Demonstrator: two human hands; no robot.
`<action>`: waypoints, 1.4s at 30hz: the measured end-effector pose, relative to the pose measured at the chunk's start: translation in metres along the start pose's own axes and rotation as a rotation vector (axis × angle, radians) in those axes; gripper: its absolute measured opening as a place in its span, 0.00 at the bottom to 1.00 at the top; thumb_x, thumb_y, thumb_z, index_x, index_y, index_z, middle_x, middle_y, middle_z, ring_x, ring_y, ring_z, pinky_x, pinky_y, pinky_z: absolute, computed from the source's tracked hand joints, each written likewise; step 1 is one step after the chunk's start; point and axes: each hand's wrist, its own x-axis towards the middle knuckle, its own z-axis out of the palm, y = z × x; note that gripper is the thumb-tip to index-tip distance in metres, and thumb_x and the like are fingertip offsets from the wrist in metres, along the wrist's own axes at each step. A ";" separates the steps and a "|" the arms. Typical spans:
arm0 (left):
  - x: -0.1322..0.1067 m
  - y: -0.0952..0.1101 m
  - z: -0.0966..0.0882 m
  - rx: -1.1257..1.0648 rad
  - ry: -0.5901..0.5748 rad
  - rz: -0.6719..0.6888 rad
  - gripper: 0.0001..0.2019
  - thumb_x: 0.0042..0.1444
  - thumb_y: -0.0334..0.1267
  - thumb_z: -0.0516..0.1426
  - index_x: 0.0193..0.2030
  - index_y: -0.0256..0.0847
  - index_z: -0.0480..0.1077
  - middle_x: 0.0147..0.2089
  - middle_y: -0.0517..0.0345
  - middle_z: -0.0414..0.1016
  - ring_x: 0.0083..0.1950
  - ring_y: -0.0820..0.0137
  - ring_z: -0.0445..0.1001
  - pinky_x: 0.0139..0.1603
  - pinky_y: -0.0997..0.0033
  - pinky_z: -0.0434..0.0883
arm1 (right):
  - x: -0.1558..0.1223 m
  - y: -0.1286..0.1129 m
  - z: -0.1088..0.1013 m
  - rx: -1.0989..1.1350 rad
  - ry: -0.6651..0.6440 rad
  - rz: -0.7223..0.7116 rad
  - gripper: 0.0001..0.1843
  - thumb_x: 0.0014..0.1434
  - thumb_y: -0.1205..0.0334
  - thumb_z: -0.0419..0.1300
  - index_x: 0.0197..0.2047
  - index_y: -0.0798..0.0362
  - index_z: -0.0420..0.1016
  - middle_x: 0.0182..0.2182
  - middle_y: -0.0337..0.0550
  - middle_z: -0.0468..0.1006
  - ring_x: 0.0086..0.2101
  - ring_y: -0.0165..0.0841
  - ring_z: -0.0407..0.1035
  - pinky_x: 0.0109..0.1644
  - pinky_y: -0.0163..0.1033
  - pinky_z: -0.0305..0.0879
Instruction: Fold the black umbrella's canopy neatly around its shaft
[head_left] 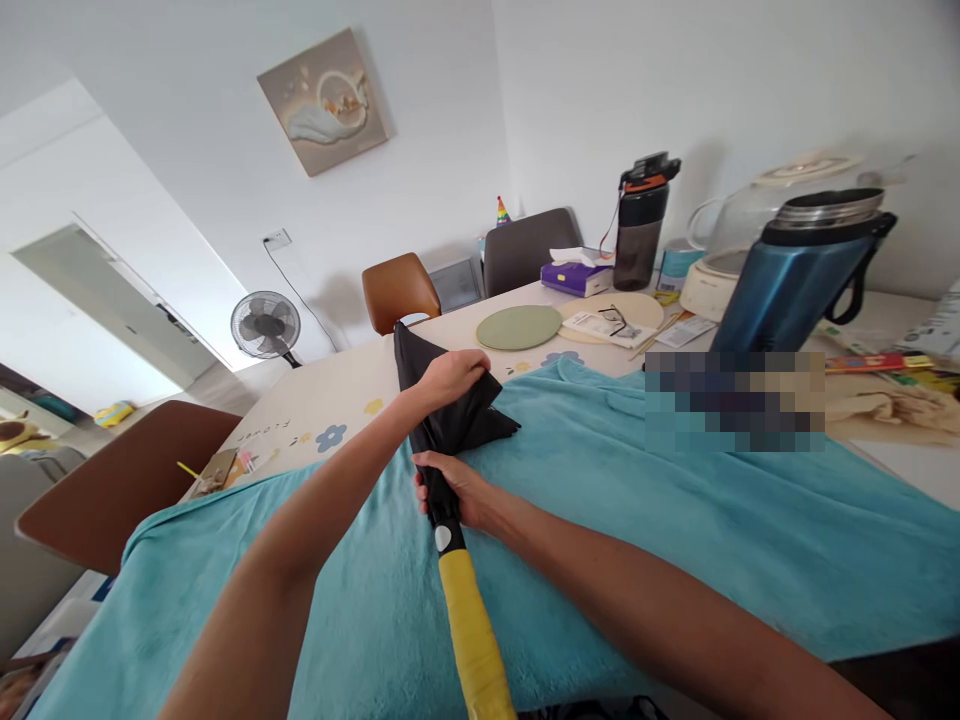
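A black umbrella (455,427) with a yellow handle (474,630) points away from me over a teal blanket (600,510). Its canopy is folded down, with a loose flap sticking out to the right. My left hand (455,380) pinches the black fabric near the upper part, fingers closed on a fold. Lower down, my right hand (456,488) wraps around the gathered canopy just above the handle. A pale round button (443,538) shows on the black collar between the canopy and the handle.
Beyond the blanket, the table holds a green placemat (517,327), glasses (613,320) on papers, a purple tissue box (576,278), a dark bottle (643,225), a blue flask (802,280) and a glass kettle (757,220). Brown chair (127,480) at left; fan (265,323) behind.
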 end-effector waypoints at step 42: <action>-0.194 -0.103 -0.037 -0.032 0.172 -0.436 0.05 0.45 0.35 0.54 0.29 0.44 0.70 0.29 0.60 0.70 0.31 0.69 0.66 0.36 0.70 0.66 | -0.030 -0.032 0.015 -0.103 0.220 0.028 0.11 0.50 0.67 0.61 0.26 0.53 0.59 0.13 0.31 0.61 0.12 0.24 0.58 0.11 0.29 0.59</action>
